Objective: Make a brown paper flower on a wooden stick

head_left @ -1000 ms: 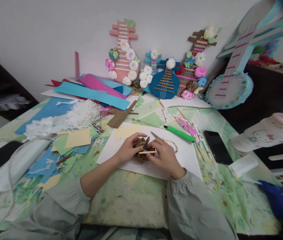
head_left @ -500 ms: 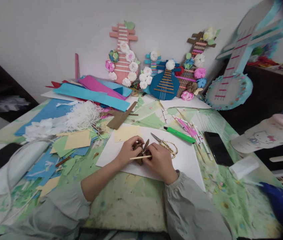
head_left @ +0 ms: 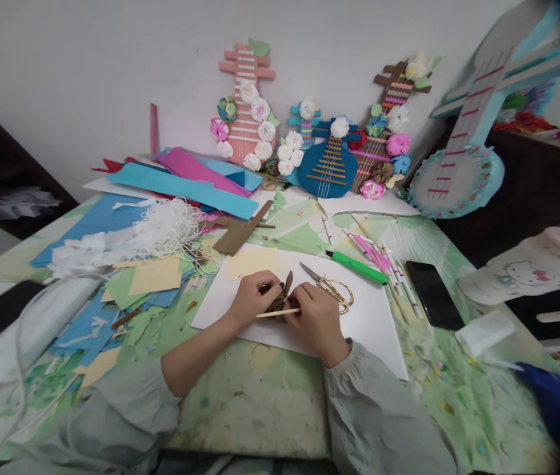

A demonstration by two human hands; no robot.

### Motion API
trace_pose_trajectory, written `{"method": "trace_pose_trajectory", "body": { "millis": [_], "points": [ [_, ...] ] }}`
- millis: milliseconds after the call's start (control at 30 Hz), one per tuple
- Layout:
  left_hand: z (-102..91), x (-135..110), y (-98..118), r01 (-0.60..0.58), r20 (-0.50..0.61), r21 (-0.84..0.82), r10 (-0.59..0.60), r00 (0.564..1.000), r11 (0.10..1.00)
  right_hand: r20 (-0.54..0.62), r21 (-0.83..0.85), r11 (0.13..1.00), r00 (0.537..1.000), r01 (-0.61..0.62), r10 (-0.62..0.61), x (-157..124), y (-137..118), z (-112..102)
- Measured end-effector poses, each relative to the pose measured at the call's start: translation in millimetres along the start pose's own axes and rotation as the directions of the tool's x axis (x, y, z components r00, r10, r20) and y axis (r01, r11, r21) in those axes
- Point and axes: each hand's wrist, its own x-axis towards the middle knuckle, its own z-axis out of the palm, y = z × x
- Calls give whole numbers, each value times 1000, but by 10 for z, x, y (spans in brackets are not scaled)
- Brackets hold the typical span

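Note:
Over a white sheet (head_left: 366, 330), my left hand (head_left: 250, 300) is closed around a crumpled brown paper piece (head_left: 276, 305), mostly hidden by the fingers. My right hand (head_left: 316, 320), fingers pinched, meets it from the other side and holds a thin pale wooden stick (head_left: 270, 313) that points left across the brown paper. A narrow brown paper petal (head_left: 288, 282) stands up between the two hands; which fingers grip it is hard to see. Gold-handled scissors (head_left: 329, 285) lie just beyond my right hand, and a green cutter-like tool (head_left: 359, 267) rests behind them.
Paper scraps (head_left: 155, 276) and white string (head_left: 171, 227) cover the left side. Coloured paper strips (head_left: 185, 191) lie behind. Decorated paper lutes (head_left: 328, 168) lean on the wall. At right are thin rolled sticks (head_left: 398, 277), a phone (head_left: 434, 295) and a white cup (head_left: 517, 270).
My left fingers have closed down further over the brown paper, and less of it shows. The brown petal has shifted slightly; the stick stays in my right hand. The view has moved a little.

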Motion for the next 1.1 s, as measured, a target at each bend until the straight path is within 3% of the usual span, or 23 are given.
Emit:
{"method": "trace_pose_trajectory", "body": {
  "millis": [167, 333, 500, 700, 1100],
  "points": [
    [18, 19, -76, 191, 17, -60, -190, 982, 980, -2, -5, 999, 999, 34, -34, 1, 19, -6],
    [20, 36, -84, 170, 55, -136, -164, 985, 976, -7, -26, 999, 1000, 27, -27, 2, 44, 9],
    [0, 50, -89, 197, 83, -138, -187, 979, 971, -31, -41, 998, 999, 37, -39, 1, 44, 37],
    [-6, 50, -110, 248, 119, -253, -224, 967, 935, -35, -24, 998, 998, 53, -54, -1, 36, 34],
    [22, 32, -108, 181, 3, -103, -182, 983, 978, -33, -48, 998, 998, 43, -45, -12, 49, 61]
  ]
}}
